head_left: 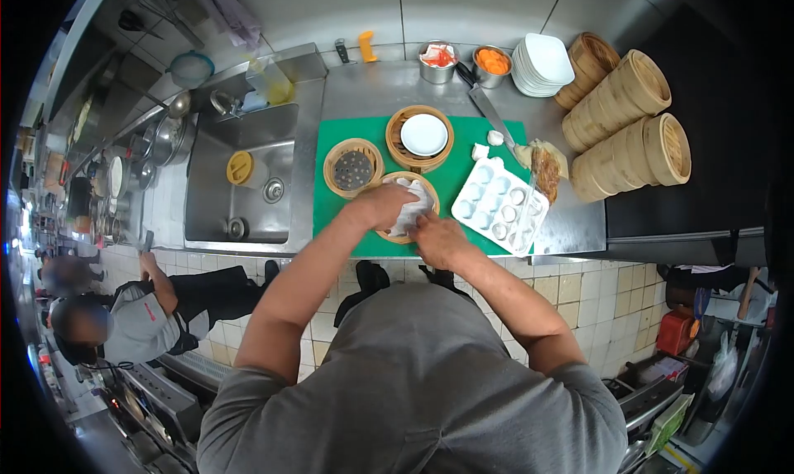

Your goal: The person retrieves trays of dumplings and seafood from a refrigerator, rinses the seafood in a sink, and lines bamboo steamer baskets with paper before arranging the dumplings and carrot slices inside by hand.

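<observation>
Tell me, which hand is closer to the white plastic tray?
Right. The right hand is just left of the white plastic tray; the left hand is farther left, at the white liner.

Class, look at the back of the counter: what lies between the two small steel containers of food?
In the head view, a black knife handle lies there.

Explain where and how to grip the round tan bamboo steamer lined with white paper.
Take the paper-lined steamer by its raised round rim, probably at the right and near left, coming from the worker's side. The rim shows there, while the bamboo steamer with a dark perforated base and the bamboo steamer bearing a round white dish crowd its far left and far sides.
</observation>
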Demonstrator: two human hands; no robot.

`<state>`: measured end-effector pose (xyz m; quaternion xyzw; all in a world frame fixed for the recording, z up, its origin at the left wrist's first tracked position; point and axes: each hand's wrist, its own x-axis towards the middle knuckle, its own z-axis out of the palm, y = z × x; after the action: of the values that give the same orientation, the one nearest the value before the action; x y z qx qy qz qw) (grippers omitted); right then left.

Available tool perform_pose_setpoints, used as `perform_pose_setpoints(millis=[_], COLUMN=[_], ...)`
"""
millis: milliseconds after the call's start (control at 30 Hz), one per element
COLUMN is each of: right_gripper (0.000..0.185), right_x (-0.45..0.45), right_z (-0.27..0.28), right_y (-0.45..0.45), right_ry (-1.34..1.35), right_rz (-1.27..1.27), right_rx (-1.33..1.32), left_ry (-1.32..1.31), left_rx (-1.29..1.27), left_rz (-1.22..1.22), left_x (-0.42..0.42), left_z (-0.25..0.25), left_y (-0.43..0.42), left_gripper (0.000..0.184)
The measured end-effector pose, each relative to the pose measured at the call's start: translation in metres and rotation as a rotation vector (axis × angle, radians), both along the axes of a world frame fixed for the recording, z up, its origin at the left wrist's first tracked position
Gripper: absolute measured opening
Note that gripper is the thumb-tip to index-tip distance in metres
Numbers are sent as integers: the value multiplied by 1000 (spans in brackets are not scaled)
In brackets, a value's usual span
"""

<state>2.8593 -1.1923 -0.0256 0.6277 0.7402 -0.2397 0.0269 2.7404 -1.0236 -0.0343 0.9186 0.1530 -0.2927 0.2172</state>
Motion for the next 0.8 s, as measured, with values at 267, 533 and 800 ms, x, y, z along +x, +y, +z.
perform_pose_setpoints(millis=[267, 533, 800], right_gripper=[38, 50, 48], right_x=[0, 8, 12], right_z=[-21, -19, -14], right_y=[5, 10, 1], right_ry=[-4, -31, 66], right_rz=[-5, 58, 40], right_rx=[52, 12, 77], left_ry=[-105, -216, -299], left_rx=[128, 137, 187], left_rz=[-28, 2, 168], left_x=[-15, -14, -9], left_z=[6, -9, -3], left_y=[-16, -11, -34], left_gripper=[65, 49, 63])
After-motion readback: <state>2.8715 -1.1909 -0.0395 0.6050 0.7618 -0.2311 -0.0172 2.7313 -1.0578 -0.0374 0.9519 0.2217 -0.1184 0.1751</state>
